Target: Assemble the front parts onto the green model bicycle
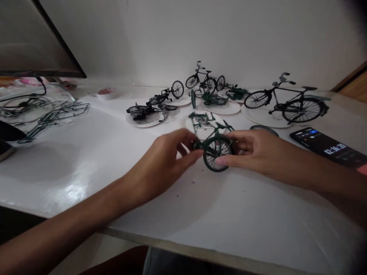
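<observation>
Left grip (163, 164) and right grip (252, 151) are both closed on a small green model bicycle (213, 147), their fingers pinching it from either side. It sits between them, low over the white counter (86, 179), though whether its wheel touches the surface is hard to tell. One spoked wheel (217, 154) stands upright in the gap between the 2 grips, facing the camera.

Just beyond the grips, a white paper plate (205, 126) carries small green parts (202, 119). A dark round disc (263, 130) lies just beyond right grip. Farther beyond both grips, more model bicycles in black and green stand or lie on paper plates. The largest, a black bicycle (286, 101), stands upright on its plate (266, 119) ahead and to the right of right grip.

Right of right grip, a phone (327, 147) lies on the counter with its screen lit, showing a large time readout. Well left of left grip, green frame pieces (54, 118) lie on a clear sheet.
</observation>
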{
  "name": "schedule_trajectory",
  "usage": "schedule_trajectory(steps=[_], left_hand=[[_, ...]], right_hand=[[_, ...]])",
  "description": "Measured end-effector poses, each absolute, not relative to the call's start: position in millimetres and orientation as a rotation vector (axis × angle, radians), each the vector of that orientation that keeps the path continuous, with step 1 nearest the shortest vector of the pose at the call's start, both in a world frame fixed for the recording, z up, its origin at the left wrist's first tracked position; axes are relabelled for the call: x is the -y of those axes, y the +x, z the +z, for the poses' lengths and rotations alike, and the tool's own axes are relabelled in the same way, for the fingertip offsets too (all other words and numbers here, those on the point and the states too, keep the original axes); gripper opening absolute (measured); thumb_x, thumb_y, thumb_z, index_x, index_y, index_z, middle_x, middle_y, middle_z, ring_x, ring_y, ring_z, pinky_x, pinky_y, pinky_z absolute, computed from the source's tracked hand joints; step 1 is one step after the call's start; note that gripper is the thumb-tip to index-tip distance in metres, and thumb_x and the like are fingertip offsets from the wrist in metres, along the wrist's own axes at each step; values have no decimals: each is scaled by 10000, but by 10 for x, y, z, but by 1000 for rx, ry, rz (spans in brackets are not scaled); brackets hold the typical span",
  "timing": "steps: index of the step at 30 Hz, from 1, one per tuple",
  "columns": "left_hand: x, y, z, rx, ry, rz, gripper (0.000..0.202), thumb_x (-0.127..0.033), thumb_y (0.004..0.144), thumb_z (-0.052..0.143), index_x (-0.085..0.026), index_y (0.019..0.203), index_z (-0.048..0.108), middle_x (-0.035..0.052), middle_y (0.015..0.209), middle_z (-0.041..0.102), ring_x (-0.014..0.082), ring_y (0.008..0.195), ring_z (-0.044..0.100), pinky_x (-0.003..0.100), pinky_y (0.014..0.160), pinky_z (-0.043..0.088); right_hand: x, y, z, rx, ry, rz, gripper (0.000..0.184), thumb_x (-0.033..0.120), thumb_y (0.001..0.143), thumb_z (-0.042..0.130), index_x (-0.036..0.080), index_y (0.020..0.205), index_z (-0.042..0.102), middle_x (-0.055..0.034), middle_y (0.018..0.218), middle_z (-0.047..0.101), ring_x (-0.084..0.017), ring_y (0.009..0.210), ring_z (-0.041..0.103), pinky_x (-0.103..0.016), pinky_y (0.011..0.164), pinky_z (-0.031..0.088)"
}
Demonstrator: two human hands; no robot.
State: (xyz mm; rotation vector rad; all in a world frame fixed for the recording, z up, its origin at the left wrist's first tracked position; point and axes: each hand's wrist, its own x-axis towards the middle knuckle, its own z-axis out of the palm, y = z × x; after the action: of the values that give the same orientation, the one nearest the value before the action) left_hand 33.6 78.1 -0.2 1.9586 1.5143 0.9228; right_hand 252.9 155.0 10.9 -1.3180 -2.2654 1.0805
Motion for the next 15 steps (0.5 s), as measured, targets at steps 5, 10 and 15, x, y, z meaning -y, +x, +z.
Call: schedule_trajectory(steps=[5, 10, 15], left_hand=[[-1289, 372, 53, -1043, 1902, 989, 202, -168, 918, 587, -125, 1099, 666, 60, 912, 685, 129, 735, 625, 255, 665, 515], [-1439, 512, -43, -1008, 1741, 940, 235, -158, 922, 543, -129, 1089, 704, 46, 893, 689, 120, 750, 617, 232, 672, 522], [-1301, 586, -143, -1257, 1572, 1219, 175, -221, 877, 632, -133, 1023, 673, 38, 921, 698, 111, 754, 634, 215, 670, 530]], right_hand=[[-1569, 2592, 129, 2123, -1428, 1267, 383, 567, 731, 762, 204, 842, 710, -16, 678, 698, -172, 563, 637, -243, 444, 427], [-1562, 2600, -102, 1643, -1106, 1473, 314, 497, 826, 715, 259, 1031, 722, -27, 1016, 757, -224, 929, 708, -319, 788, 547], [-1491, 2453, -170, 1476, -1013, 1588, 306, 416, 824, 746, 312, 1110, 716, -7, 1121, 746, -230, 1097, 673, -341, 917, 524]])
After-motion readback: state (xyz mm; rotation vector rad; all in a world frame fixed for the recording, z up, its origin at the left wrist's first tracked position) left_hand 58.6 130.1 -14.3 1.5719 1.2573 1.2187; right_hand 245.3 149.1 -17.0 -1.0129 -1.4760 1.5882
